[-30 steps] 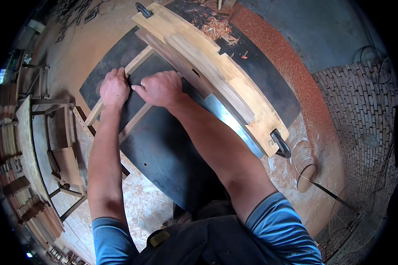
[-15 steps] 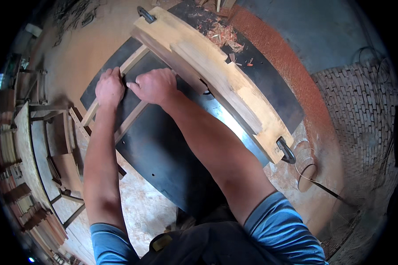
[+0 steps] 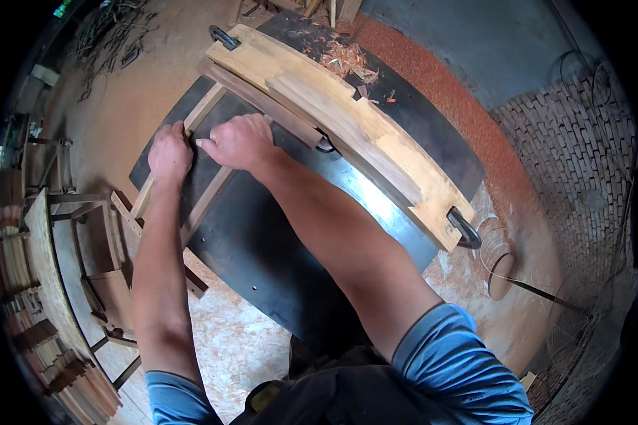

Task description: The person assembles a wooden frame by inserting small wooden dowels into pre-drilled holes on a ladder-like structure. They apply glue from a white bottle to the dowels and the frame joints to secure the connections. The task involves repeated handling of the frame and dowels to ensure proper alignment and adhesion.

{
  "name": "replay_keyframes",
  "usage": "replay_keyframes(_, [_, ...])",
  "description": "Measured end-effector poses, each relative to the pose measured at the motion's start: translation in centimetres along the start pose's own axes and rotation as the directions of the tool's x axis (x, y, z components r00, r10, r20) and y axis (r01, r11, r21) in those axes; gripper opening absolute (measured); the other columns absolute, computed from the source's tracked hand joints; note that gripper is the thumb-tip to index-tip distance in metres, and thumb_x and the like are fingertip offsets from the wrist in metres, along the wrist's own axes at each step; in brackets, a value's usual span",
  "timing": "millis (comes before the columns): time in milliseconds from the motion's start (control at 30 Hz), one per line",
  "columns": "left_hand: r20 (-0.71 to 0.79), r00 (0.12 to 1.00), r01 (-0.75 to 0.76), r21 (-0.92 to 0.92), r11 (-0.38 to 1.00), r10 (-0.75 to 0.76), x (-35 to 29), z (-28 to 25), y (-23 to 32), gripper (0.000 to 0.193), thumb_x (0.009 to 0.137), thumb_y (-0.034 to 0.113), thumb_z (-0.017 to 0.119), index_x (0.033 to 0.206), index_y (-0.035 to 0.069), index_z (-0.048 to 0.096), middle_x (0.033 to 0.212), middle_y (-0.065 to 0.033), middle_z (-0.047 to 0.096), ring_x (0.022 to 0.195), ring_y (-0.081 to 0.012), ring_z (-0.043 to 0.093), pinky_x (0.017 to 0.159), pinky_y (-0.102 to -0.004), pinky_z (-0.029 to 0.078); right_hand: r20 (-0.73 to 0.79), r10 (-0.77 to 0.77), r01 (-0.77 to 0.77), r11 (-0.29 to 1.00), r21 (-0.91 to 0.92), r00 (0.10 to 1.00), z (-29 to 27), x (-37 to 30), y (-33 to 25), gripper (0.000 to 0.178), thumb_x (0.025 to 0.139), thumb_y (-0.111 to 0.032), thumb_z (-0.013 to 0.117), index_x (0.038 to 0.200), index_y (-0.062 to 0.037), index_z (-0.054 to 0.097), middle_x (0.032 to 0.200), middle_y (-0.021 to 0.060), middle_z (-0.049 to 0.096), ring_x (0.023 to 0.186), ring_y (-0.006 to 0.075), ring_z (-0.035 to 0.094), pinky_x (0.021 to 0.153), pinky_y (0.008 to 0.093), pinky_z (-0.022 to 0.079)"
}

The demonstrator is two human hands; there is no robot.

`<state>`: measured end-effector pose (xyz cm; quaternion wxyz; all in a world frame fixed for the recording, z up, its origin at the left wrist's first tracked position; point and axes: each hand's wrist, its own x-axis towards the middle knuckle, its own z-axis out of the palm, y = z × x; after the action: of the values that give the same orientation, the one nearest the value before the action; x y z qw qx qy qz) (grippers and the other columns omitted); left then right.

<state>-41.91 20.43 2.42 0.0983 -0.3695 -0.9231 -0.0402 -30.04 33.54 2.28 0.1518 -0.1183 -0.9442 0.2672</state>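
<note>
A wooden frame of slim rails lies on a dark metal machine table [image 3: 262, 241]. My left hand [image 3: 170, 152] is closed over its left rail [image 3: 204, 106]. My right hand [image 3: 241, 142] is closed over its right rail [image 3: 209, 195], with the thumb pointing left. Both arms reach forward. The frame's darker far crosspiece [image 3: 290, 126] lies along a thick pale wooden fence [image 3: 319, 88]. Its near crosspiece [image 3: 125, 210] sticks out past the table's left edge. Beside the far crosspiece's right end is a dark round opening [image 3: 326, 144], its inside too small to make out.
Black clamps [image 3: 224, 37] [image 3: 464, 228] hold the fence's two ends. Reddish shavings [image 3: 351, 58] lie behind it, and sawdust [image 3: 446, 99] rings the table's far side. Stacked wood strips [image 3: 32, 319] and a wooden stand [image 3: 110, 269] are at the left. A brick-patterned surface [image 3: 563, 163] lies at right.
The view has shifted and turned a little. Both hands keep their grip on the rails, and the frame stays along the fence with little visible movement.
</note>
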Motion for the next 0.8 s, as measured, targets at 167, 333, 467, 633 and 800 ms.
replay_keyframes(167, [-0.047, 0.994, -0.095, -0.028, 0.995, 0.094, -6.2, -1.2, 2.7, 0.009, 0.084, 0.012, 0.059, 0.092, 0.008, 0.060, 0.085, -0.0119, 0.060, 0.085, -0.0324, 0.062, 0.072, -0.0445, 0.051, -0.007, 0.008, -0.008, 1.000, -0.001, 1.000, -1.3, -7.6, -0.8, 0.036, 0.084, -0.043, 0.063, 0.067, -0.0123, 0.071, 0.063, 0.0135, 0.065, 0.060, 0.0325, 0.065, 0.060, 0.0467, 0.049])
replay_keyframes(333, [-0.121, 0.976, -0.196, -0.120, 0.973, 0.182, -12.9, -3.9, 9.1, 0.010, 0.080, 0.015, 0.064, 0.088, 0.009, 0.060, 0.078, -0.0080, 0.056, 0.077, -0.0275, 0.060, 0.065, -0.0409, 0.050, -0.125, -0.043, 0.046, 0.999, 0.022, 0.991, -5.0, -17.3, 0.0, 0.040, 0.081, -0.039, 0.069, 0.053, -0.0122, 0.060, 0.051, 0.0094, 0.053, 0.051, 0.0297, 0.058, 0.048, 0.0431, 0.044])
replay_keyframes(467, [-0.120, 0.981, -0.168, -0.160, 0.973, 0.150, -15.2, -4.2, 12.7, 0.018, 0.079, 0.015, 0.066, 0.095, 0.007, 0.063, 0.079, -0.0069, 0.056, 0.077, -0.0260, 0.059, 0.063, -0.0383, 0.049, 0.006, -0.016, 0.016, 1.000, -0.023, 1.000, -7.9, -19.7, 1.4, 0.038, 0.082, -0.039, 0.066, 0.055, -0.0113, 0.063, 0.054, 0.0099, 0.058, 0.056, 0.0288, 0.061, 0.052, 0.0412, 0.048])
replay_keyframes(633, [-0.128, 0.979, -0.171, -0.089, 0.981, 0.159, -13.7, -3.6, 13.1, 0.021, 0.078, 0.014, 0.065, 0.099, 0.006, 0.064, 0.081, -0.0068, 0.058, 0.078, -0.0259, 0.059, 0.064, -0.0386, 0.049, -0.101, -0.070, 0.069, 0.998, -0.013, 0.992, -7.4, -18.8, 2.7, 0.036, 0.078, -0.038, 0.069, 0.053, -0.0126, 0.062, 0.052, 0.0081, 0.056, 0.052, 0.0273, 0.060, 0.049, 0.0404, 0.046])
replay_keyframes(800, [-0.099, 0.988, -0.122, -0.011, 0.993, 0.120, -11.1, -2.7, 10.7, 0.024, 0.081, 0.013, 0.061, 0.103, 0.008, 0.065, 0.085, -0.0077, 0.061, 0.081, -0.0272, 0.060, 0.067, -0.0393, 0.050, -0.285, -0.106, 0.112, 0.994, 0.007, 0.953, -5.4, -15.4, 2.4, 0.035, 0.072, -0.035, 0.074, 0.050, -0.0136, 0.058, 0.047, 0.0074, 0.051, 0.045, 0.0261, 0.055, 0.043, 0.0397, 0.041])
